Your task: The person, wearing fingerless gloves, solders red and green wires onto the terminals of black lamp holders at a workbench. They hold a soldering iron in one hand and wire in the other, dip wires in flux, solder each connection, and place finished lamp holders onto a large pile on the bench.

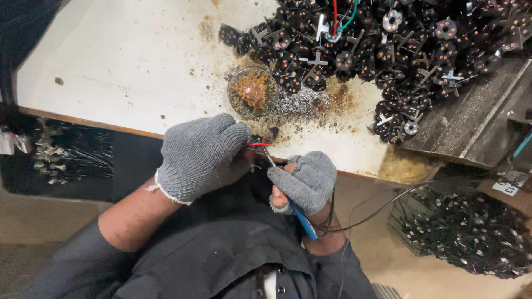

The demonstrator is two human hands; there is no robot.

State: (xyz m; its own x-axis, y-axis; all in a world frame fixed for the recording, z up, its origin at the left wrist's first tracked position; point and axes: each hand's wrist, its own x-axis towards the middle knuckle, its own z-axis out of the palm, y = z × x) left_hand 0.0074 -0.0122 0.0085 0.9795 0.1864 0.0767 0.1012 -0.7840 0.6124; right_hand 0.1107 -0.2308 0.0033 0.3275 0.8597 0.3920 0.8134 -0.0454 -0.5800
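Note:
My left hand (pixel 200 155), in a grey knit glove, is closed around a small part with a red wire (pixel 258 144) poking out at the thumb side, just below the table edge. My right hand (pixel 305 180), also gloved with bare fingertips, grips a blue-handled soldering iron (pixel 302 218) like a pen. Its metal tip (pixel 268 156) points up-left and meets the part held in my left hand. The part itself is mostly hidden by the glove. A black cord (pixel 377 207) runs off from the iron to the right.
A white, stained worktable (pixel 122 61) holds a big heap of black round parts with metal tabs (pixel 388 44), a round tin of brown flux or residue (pixel 252 91) and solder crumbs. Bins of similar parts sit lower right (pixel 471 232) and left (pixel 66 155).

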